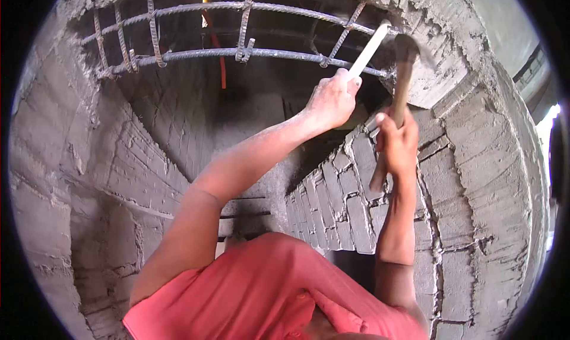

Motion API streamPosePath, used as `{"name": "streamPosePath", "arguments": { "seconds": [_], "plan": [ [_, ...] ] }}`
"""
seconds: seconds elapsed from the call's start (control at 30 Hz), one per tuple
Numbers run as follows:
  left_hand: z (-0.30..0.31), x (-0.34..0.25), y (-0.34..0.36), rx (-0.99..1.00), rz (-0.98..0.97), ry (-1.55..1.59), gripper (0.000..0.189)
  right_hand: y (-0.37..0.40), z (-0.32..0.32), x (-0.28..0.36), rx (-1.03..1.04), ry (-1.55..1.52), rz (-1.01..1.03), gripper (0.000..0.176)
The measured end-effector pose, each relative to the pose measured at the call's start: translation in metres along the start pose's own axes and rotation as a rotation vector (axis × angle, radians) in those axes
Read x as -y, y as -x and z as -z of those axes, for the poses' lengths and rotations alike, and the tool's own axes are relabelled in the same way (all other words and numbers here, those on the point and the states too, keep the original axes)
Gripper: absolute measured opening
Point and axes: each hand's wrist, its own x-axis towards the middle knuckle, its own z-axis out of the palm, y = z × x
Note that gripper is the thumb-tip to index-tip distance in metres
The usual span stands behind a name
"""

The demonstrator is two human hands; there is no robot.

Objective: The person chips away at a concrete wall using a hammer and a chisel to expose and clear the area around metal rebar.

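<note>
My left hand (pixel 333 99) is closed round a pale, rod-like tool (pixel 369 50), whose far end meets the rough concrete edge (pixel 439 73) near the ends of the steel bars. To its right, my right hand (pixel 399 141) grips the wooden handle of a hammer (pixel 402 87), with the handle's lower end sticking out below the fist. The hammer head is blurred and sits just right of the rod's far end. Whether it touches the rod or the concrete cannot be made out.
Curved rebar (pixel 273 53) with crossing bars spans an opening at the top. A red strip (pixel 223 73) hangs behind it. Grey block walls (pixel 463 209) with rough mortar joints rise on both sides, and a dark gap lies below the bars.
</note>
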Motion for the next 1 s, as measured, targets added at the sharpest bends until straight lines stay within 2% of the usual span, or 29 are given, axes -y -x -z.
{"name": "streamPosePath", "arguments": {
  "seconds": [0.03,0.07,0.13,0.2,0.27,0.33,0.37,0.4,0.47,0.5,0.53,0.57,0.6,0.63,0.67,0.73,0.77,0.8,0.83,0.87,0.93,0.97,1.0],
  "plan": [
    [-0.005,0.016,-0.001,-0.076,-0.145,-0.007,0.027,0.011,-0.002,-0.007,0.008,-0.059,0.071,0.024],
    [-0.001,0.020,-0.002,-0.026,-0.102,-0.091,0.028,0.023,-0.009,0.004,-0.063,-0.177,0.027,0.021],
    [0.008,0.011,0.003,-0.022,-0.012,-0.064,0.031,0.025,0.008,0.010,-0.260,-0.151,0.275,0.020],
    [0.009,0.016,0.001,-0.007,-0.006,-0.007,0.035,0.026,0.027,0.051,-0.467,-0.266,0.455,0.015],
    [0.008,0.022,0.000,0.021,-0.008,0.039,0.039,0.034,0.048,0.092,-0.302,-0.650,0.793,0.017],
    [-0.002,0.038,0.004,0.016,-0.021,0.177,0.045,0.043,0.063,0.105,-0.306,-0.568,1.106,0.023],
    [-0.005,0.041,0.007,0.029,-0.019,0.285,0.049,0.049,0.064,0.102,-0.309,-0.571,1.195,0.023],
    [-0.005,0.044,0.015,0.175,0.094,0.559,0.051,0.056,0.064,0.097,-0.317,-0.574,1.285,0.023],
    [-0.004,0.050,0.018,0.239,0.089,0.704,0.051,0.070,0.036,0.067,-0.471,-0.588,1.246,0.025],
    [-0.004,0.056,0.024,0.264,0.085,0.693,0.051,0.073,0.024,0.038,-0.447,-0.603,1.225,0.022],
    [-0.005,0.063,0.028,0.190,-0.012,0.565,0.049,0.081,0.004,0.018,-0.481,-0.563,1.049,0.020],
    [-0.002,0.067,0.026,0.105,-0.115,0.437,0.047,0.082,-0.019,0.000,-0.422,-0.671,0.958,0.017],
    [0.002,0.065,0.024,0.119,-0.125,0.429,0.047,0.088,-0.040,-0.012,-0.475,-0.671,0.832,0.020],
    [0.008,0.062,0.023,0.083,-0.192,0.233,0.043,0.093,-0.051,-0.024,-0.419,-0.656,0.725,0.021],
    [0.014,0.058,0.022,0.044,-0.260,0.039,0.039,0.098,-0.056,-0.034,-0.403,-0.584,0.621,0.013],
    [0.029,0.049,0.027,0.117,-0.237,0.028,0.032,0.114,-0.056,-0.065,-0.467,-0.475,0.402,0.024],
    [0.030,0.052,0.033,0.077,-0.314,-0.003,0.030,0.127,-0.052,-0.085,-0.487,-0.483,0.404,0.024],
    [0.031,0.056,0.038,0.036,-0.393,-0.032,0.028,0.140,-0.046,-0.106,-0.490,-0.346,0.321,0.026],
    [0.030,0.064,0.047,0.106,-0.384,-0.028,0.025,0.145,-0.045,-0.117,-0.487,-0.210,0.234,0.028],
    [0.026,0.072,0.059,0.137,-0.383,0.010,0.024,0.147,-0.048,-0.115,-0.501,-0.219,0.230,0.028],
    [0.024,0.075,0.094,0.381,-0.050,0.219,0.025,0.156,-0.048,-0.111,-0.405,-0.402,0.105,0.036],
    [0.024,0.072,0.108,0.450,-0.048,0.213,0.026,0.154,-0.053,-0.111,-0.445,-0.437,0.113,0.049],
    [0.024,0.067,0.121,0.512,-0.048,0.208,0.027,0.150,-0.054,-0.106,-0.448,-0.437,0.103,0.049]
  ]
}}
